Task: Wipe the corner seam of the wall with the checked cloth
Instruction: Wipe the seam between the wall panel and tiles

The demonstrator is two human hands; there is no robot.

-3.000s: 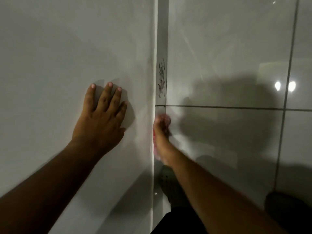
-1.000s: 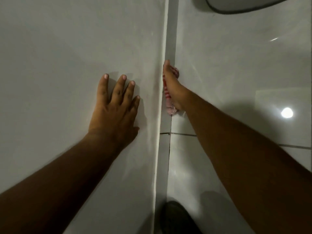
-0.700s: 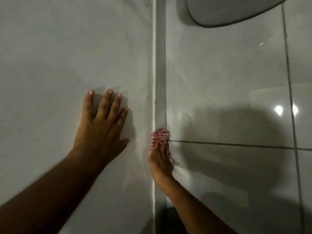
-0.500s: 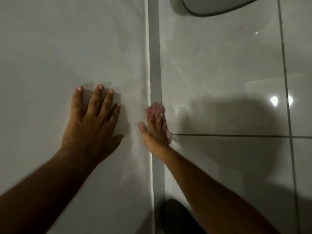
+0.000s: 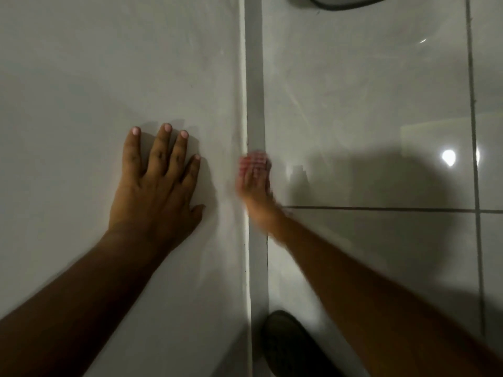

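Note:
The corner seam (image 5: 254, 91) runs as a grey vertical strip between a plain white wall on the left and glossy tiles on the right. My right hand (image 5: 254, 190) presses a red-and-white checked cloth (image 5: 254, 160) against the seam at mid height; the hand is motion-blurred and the cloth shows just above the fingertips. My left hand (image 5: 156, 186) lies flat on the white wall (image 5: 109, 77), fingers spread, a hand's width left of the seam.
Glossy tiles (image 5: 381, 118) with dark grout lines and lamp reflections fill the right side. A dark-rimmed curved object (image 5: 351, 1) juts in at the top edge. A dark shoe (image 5: 288, 346) stands on the floor at the foot of the corner.
My right hand has swept the cloth down the seam and back up a little over the last second. The earlier scribble on the seam no longer shows. The left hand stays flat.

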